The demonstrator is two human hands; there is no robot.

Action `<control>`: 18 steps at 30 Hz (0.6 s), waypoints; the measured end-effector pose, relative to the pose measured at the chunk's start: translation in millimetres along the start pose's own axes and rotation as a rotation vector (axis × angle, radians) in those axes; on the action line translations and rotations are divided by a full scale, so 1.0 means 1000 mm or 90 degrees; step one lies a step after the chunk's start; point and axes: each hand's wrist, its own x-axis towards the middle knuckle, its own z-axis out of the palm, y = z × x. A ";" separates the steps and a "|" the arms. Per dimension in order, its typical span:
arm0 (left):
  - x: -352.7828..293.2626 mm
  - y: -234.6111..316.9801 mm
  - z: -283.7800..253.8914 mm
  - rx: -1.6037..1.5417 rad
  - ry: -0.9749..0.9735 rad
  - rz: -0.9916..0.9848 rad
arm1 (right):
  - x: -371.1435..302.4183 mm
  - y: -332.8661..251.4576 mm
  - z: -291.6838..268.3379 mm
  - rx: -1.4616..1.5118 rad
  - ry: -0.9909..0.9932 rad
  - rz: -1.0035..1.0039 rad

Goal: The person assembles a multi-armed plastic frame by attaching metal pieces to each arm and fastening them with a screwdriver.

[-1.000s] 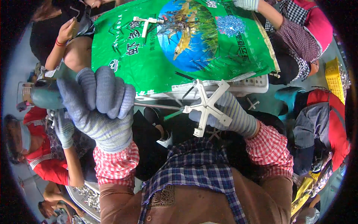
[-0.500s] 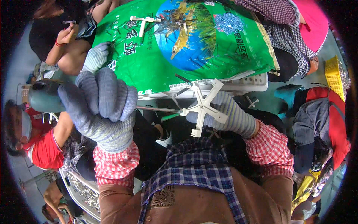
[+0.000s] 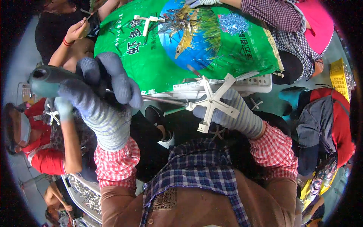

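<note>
My left hand (image 3: pixel 109 90), in a grey-blue knit glove, holds a screwdriver by its dark green handle (image 3: pixel 47 81). Its fingers are loosely curled and partly lifted. From the fist the metal shaft (image 3: pixel 162 100) runs right, its tip against one arm of a white star-shaped plastic piece (image 3: pixel 213 102). My right hand (image 3: pixel 240 113), in a striped glove, grips that piece from behind, so some fingers are hidden. A blurred dark strip (image 3: pixel 194 71) shows at the star's upper left arm. Both hands are just in front of a green printed bag (image 3: pixel 132 72).
On the bag lie a white branched piece (image 3: pixel 147 23), a dark pile of small parts (image 3: pixel 185 17) and a blue pile (image 3: pixel 232 23). A co-worker's gloved hand (image 3: pixel 200 3) reaches over its far edge. A person in red (image 3: pixel 41 147) is close at left; a yellow basket (image 3: pixel 339 77) stands right.
My left fingers have loosened and lifted on the screwdriver, and its handle has turned. The white star has tilted slightly. Co-workers' hands have moved at the bag's far edge and at left.
</note>
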 end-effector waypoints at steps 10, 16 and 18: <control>0.000 0.009 -0.016 -0.314 -0.179 -0.112 | -0.011 0.013 0.001 -0.078 -0.010 -0.020; 0.015 0.011 -0.031 -0.435 -0.463 -0.088 | -0.010 0.007 -0.008 -0.301 -0.067 -0.257; 0.022 0.010 -0.039 -0.474 -0.555 -0.065 | -0.014 0.009 -0.006 -0.223 -0.099 -0.213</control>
